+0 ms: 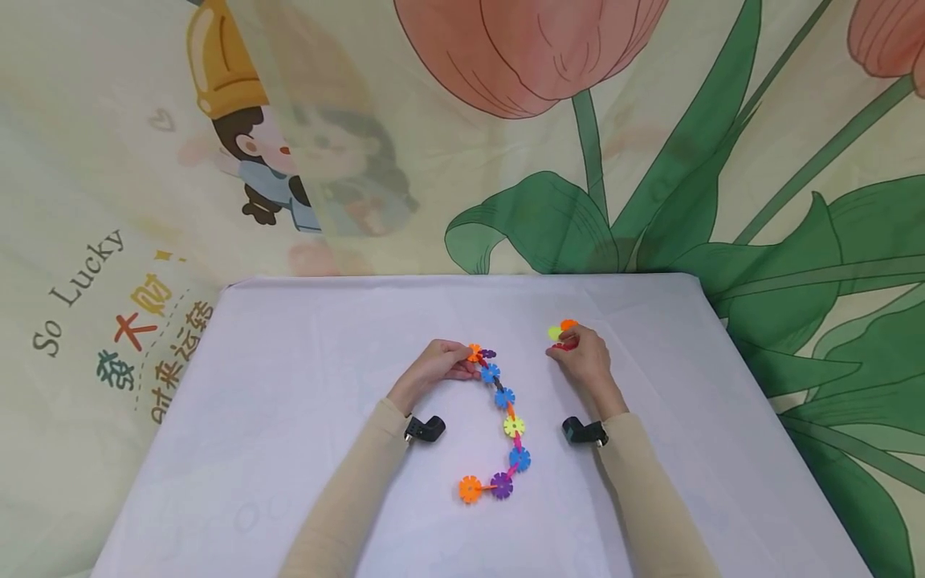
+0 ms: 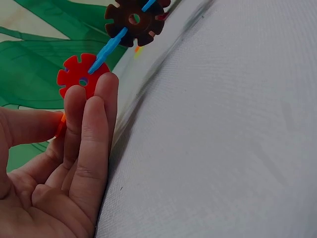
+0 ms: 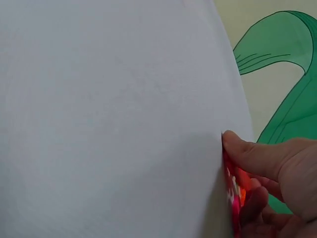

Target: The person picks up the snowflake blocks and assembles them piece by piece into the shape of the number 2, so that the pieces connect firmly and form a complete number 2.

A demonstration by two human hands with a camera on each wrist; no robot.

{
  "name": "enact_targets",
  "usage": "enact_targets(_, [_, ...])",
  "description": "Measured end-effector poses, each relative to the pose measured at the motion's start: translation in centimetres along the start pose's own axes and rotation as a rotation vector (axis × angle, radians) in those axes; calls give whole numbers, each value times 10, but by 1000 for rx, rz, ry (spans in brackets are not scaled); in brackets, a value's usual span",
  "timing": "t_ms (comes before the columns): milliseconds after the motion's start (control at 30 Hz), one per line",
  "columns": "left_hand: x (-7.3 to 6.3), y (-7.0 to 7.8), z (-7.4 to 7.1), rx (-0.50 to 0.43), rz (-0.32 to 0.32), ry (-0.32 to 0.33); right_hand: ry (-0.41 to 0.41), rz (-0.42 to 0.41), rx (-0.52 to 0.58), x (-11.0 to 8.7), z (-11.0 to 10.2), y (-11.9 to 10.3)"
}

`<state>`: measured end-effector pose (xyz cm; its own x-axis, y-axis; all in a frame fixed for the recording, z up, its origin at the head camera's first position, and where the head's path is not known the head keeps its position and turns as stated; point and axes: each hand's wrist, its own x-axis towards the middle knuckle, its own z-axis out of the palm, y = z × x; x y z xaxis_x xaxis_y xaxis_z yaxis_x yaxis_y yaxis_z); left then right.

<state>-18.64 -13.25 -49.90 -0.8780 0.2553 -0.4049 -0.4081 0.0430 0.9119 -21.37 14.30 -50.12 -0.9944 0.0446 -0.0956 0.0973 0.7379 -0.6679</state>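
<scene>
A curved chain of notched plastic snowflake discs (image 1: 514, 425) in several colours lies on the table. At its far end, my left hand (image 1: 437, 365) pinches an orange snowflake disc (image 1: 474, 352) between thumb and fingers. The left wrist view shows a red disc (image 2: 74, 77) just beyond the fingertips, joined by a blue disc seen edge-on (image 2: 106, 52) to a dark brown disc (image 2: 143, 29). Over to the right, my right hand (image 1: 588, 361) pinches a red snowflake disc (image 3: 230, 186), thumb on one face and fingers behind. Part of that disc is hidden by the fingers.
An orange disc (image 1: 568, 324) and a yellow-green disc (image 1: 554, 332) are just beyond the right hand. The near end of the chain is an orange disc (image 1: 470, 489). White cloth covers the table (image 1: 325, 361); a printed curtain (image 1: 405, 160) hangs behind its far edge.
</scene>
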Motion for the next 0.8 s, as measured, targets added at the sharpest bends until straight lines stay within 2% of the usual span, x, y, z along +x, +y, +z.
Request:
enact_targets(100, [0, 0, 0, -7, -6, 2, -31, -8, 36, 2, -2, -1])
enact_targets(167, [0, 0, 0, -6, -7, 2, -58, -10, 105, 1, -2, -5])
enact_targets(233, [-1, 0, 0, -8, -4, -1, -106, 3, 222, -2, 1, -12])
enact_targets(367, [-2, 0, -1, -1, 20, 1, -242, 79, 530, -10, 16, -28])
enact_targets(467, [-2, 0, -1, 10, 29, 7, -314, 122, 685, -13, 30, -35])
enact_targets(600, [-1, 0, -1, 22, 27, 4, -311, 152, 789, -14, 42, -36])
enact_targets(800, [-1, -3, 0, 24, 30, 2, -296, 164, 901, -16, 49, -35])
